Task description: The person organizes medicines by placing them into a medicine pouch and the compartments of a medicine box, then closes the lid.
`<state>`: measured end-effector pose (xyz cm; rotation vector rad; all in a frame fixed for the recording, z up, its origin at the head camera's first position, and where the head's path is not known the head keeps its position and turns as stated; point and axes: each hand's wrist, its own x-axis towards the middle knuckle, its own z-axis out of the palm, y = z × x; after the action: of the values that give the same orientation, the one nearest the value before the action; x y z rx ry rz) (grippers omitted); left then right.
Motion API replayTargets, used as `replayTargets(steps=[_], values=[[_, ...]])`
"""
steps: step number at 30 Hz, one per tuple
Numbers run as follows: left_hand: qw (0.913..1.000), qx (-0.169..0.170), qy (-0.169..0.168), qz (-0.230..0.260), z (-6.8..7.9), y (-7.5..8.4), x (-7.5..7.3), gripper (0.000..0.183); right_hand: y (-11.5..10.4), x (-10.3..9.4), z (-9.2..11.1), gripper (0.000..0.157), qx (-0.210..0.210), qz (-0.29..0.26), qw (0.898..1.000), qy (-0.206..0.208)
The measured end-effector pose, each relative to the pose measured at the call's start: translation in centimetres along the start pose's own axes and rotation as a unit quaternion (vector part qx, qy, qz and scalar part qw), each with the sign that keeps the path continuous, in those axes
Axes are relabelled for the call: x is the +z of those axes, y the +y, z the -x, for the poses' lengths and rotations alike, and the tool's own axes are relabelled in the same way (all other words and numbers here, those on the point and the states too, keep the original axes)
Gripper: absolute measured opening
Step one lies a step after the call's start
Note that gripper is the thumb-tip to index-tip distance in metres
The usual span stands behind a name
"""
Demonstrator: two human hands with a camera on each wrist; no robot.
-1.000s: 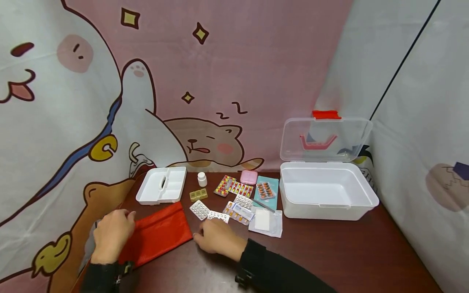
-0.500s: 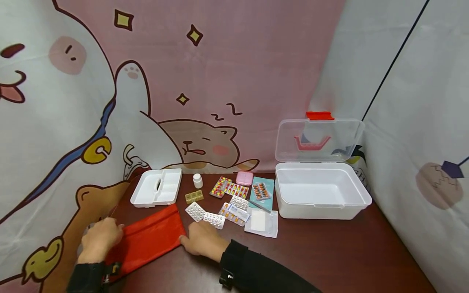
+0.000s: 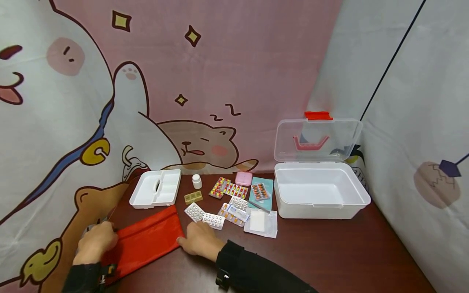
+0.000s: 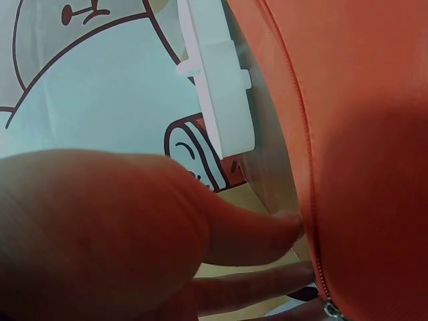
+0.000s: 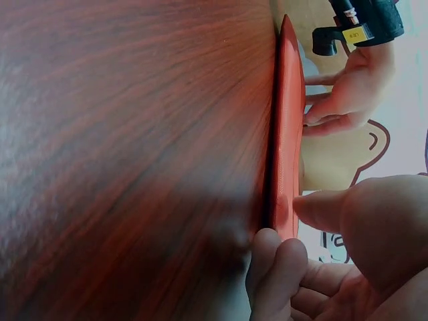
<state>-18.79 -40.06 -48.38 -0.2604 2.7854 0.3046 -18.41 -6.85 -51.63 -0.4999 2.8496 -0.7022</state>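
A flat red zip pouch (image 3: 148, 238) lies at the front left of the table. My left hand (image 3: 96, 240) grips its left end; in the left wrist view the thumb (image 4: 267, 234) meets the zipped edge, close to the metal zip pull (image 4: 332, 309). At the pouch's right corner, my right hand (image 3: 201, 240) pinches the edge between thumb and fingers, as the right wrist view shows, with the thumb (image 5: 324, 210) on the upper face. Just beyond that hand lie two white blister packs, one of them this pack (image 3: 213, 221).
A white box (image 3: 322, 191) with its clear lid raised stands at the right. Behind the pouch is a white compartment case (image 3: 155, 189). Between them lie a white bottle (image 3: 196, 181), a yellowish small case (image 3: 193, 197), a pink case (image 3: 243, 178), several blister packs and a gauze packet (image 3: 261, 222).
The right hand has moved left onto the pouch's right corner and pinches it. The left hand has shifted a little to the left and down in the view, along with the whole scene.
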Motion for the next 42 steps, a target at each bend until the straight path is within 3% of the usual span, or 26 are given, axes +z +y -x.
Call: replayTargets(steps=[7,15,24,28,34,37,42], values=[[0.9994,0.020,0.021,-0.016,-0.4,-0.2,-0.1,0.037,0.0,0.5,-0.4,0.050,0.005,0.010,1.000,-0.001],[0.9994,-0.017,0.014,0.025,0.2,-0.4,-1.0,0.035,0.5,0.3,-0.1,0.046,0.011,-0.071,0.997,-0.042],[0.9958,-0.007,0.074,0.053,0.7,0.8,-2.4,0.034,1.3,0.0,0.6,0.047,-0.014,-0.132,0.988,-0.078],[0.9898,0.007,0.128,0.062,1.0,1.6,-2.8,0.032,2.1,-0.1,0.7,0.036,-0.060,-0.143,0.988,-0.025],[0.9681,0.053,0.233,0.075,1.3,3.5,-2.8,0.024,4.1,-0.2,0.3,0.024,-0.110,-0.097,0.985,0.092],[0.9630,0.064,0.248,0.084,1.4,4.6,-2.9,0.023,5.0,-0.8,0.4,0.024,-0.115,-0.084,0.983,0.116],[0.9574,0.067,0.265,0.094,1.8,6.7,-2.7,0.023,6.2,-2.1,0.7,0.025,-0.092,-0.081,0.987,0.108]])
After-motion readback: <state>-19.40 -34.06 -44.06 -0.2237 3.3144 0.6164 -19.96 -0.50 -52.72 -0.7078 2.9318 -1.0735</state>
